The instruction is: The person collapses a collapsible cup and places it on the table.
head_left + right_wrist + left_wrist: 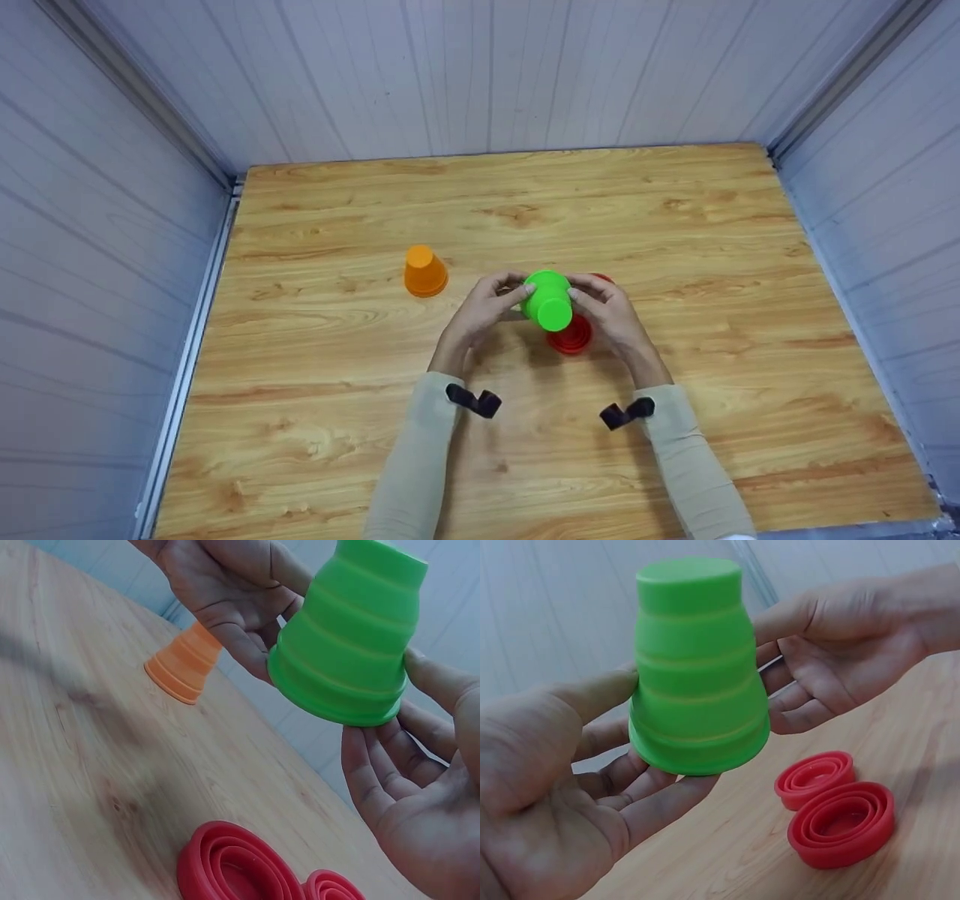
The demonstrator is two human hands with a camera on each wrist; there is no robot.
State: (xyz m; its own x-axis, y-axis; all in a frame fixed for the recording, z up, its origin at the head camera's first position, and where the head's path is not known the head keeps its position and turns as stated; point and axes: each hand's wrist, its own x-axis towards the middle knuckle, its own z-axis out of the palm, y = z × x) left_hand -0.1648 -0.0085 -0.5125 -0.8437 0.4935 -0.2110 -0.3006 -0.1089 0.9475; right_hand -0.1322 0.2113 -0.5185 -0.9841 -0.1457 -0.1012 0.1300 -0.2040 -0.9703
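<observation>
A green collapsible cup (551,300) is held above the table between both hands, expanded, its narrow base up and its wide rim down. My left hand (483,313) grips its left side, thumb on the ribbed wall and fingers by the rim, as the left wrist view shows. On the opposite side my right hand (613,315) pinches the cup with thumb and fingers. Below it lie two red collapsible cups, folded flat into rings: a nearer one (841,825) and another (814,778) touching or almost touching it.
An orange collapsible cup (424,273) stands expanded and rim-down on the wooden table (315,420), left of the hands. Pale panel walls (465,75) enclose the table at the back and both sides.
</observation>
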